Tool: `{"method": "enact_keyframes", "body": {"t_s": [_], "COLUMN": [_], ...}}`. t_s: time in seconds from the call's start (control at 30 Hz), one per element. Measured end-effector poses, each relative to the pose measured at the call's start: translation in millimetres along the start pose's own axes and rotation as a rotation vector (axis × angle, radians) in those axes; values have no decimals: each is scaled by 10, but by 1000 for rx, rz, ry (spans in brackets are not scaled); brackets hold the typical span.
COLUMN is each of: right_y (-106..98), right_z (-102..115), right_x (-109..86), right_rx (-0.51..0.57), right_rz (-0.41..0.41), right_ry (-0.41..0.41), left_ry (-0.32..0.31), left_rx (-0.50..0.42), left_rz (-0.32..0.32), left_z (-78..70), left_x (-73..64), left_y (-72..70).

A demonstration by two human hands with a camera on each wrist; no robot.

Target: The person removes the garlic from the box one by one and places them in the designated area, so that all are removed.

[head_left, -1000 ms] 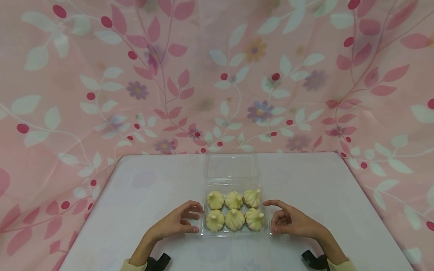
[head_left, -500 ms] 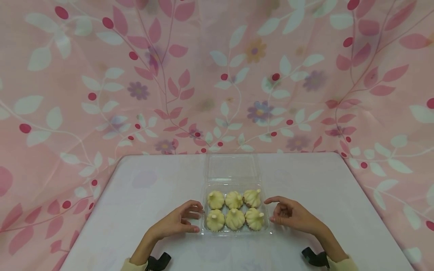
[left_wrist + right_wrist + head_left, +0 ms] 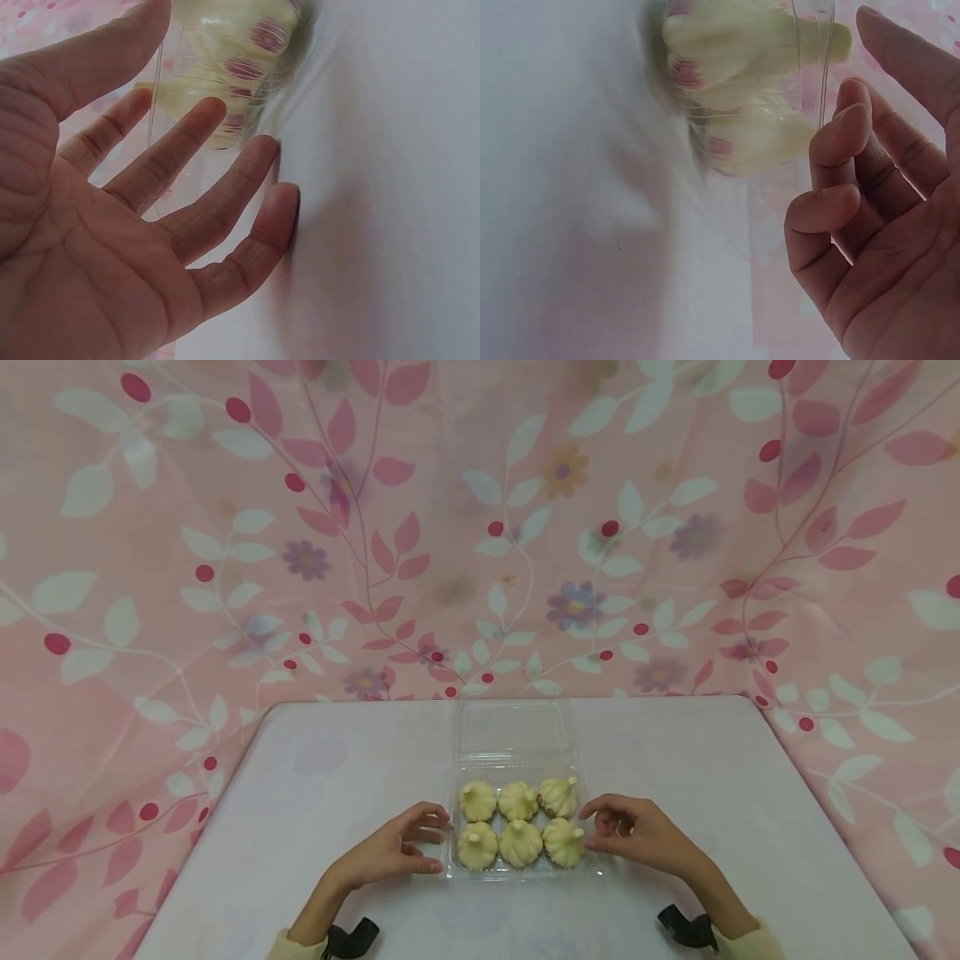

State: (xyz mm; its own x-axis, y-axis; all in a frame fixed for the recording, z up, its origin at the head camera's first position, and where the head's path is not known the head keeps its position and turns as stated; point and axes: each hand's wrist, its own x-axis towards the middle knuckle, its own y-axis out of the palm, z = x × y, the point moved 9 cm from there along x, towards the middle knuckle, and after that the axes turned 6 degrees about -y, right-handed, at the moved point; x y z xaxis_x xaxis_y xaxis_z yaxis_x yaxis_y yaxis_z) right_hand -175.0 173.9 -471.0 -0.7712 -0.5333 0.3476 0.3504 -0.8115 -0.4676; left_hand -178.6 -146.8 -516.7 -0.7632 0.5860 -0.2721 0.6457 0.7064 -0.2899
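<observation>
Several pale yellow garlic bulbs (image 3: 520,843) stand stem-up in two rows inside a clear plastic clamshell box (image 3: 517,875). Its lid (image 3: 514,731) is folded back, away from the person. My left hand (image 3: 386,852) is beside the box's left wall, fingers loosely bent with nothing in them. In the left wrist view its palm (image 3: 112,232) shows bare, little finger low at the table. My right hand (image 3: 647,835) hovers at the right wall, its thumb tip overlapping the front right bulb (image 3: 561,845) in the head view. In the right wrist view, its bent fingers (image 3: 821,210) hold nothing.
A white-covered table (image 3: 337,760) carries the box near its middle. Behind it hangs a pink cloth (image 3: 465,585) with leaves and flowers. Black wrist cameras (image 3: 352,937) sit at both sleeves.
My right hand has lifted slightly and shifted left, so its thumb and index finger now reach over the box's right edge. The left hand and the garlic bulbs stay put.
</observation>
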Motion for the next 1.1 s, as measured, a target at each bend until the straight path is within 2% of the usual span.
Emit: {"method": "enact_keyframes", "body": {"t_s": [0.13,0.63,0.77,0.93,1.1], "right_y": [16,42,46,34,36], "right_z": [-40,66,150,345,392], "right_x": [0,45,60,95,104], "right_rx": [-3,-48,-61,-38,-4], "right_rz": [-11,-45,-52,-59,-61], "right_ry": [-40,-132,-169,-174,-175], "left_ry": [1,-5,-3,2,-6], "left_rx": [4,-18,-13,-13,-18], "left_rz": [0,11,10,12,11], "left_z": [-5,-20,-17,-4,3], "left_x": [0,4,6,12,12], "left_y": [-1,3,7,17,16]}}
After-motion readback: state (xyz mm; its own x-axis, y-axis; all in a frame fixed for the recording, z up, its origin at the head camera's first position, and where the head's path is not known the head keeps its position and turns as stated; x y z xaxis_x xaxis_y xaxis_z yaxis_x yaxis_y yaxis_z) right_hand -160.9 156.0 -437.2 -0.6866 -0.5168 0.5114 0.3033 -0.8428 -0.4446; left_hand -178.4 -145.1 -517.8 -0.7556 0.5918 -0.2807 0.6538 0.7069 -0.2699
